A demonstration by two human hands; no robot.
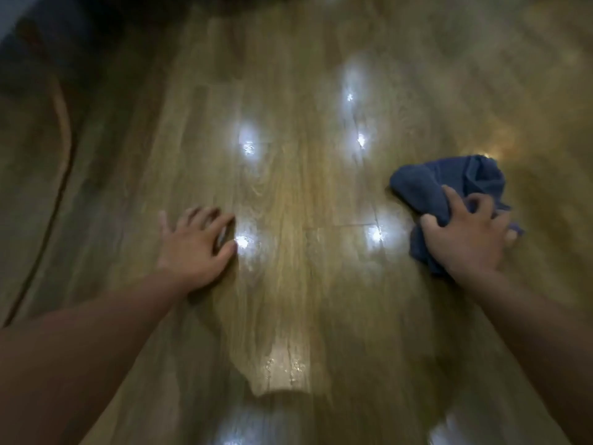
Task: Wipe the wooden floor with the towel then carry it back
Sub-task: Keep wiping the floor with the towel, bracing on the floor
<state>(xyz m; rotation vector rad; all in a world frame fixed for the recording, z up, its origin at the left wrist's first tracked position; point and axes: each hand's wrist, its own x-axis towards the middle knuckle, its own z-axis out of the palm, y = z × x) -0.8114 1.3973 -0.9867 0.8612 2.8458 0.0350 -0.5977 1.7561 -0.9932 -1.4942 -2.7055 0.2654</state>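
A crumpled blue towel (446, 183) lies bunched on the glossy wooden floor (298, 187) at the right. My right hand (465, 232) presses down on its near part, fingers clenched into the cloth. My left hand (195, 242) rests flat on the bare floor at the left, fingers spread, holding nothing. Both forearms reach in from the bottom corners. The view is motion-blurred.
Bright ceiling-light reflections dot the planks. A wet-looking shiny patch (285, 367) lies near the bottom centre. A dark curved edge (61, 155) and dark furniture or wall (38, 43) border the floor at the far left.
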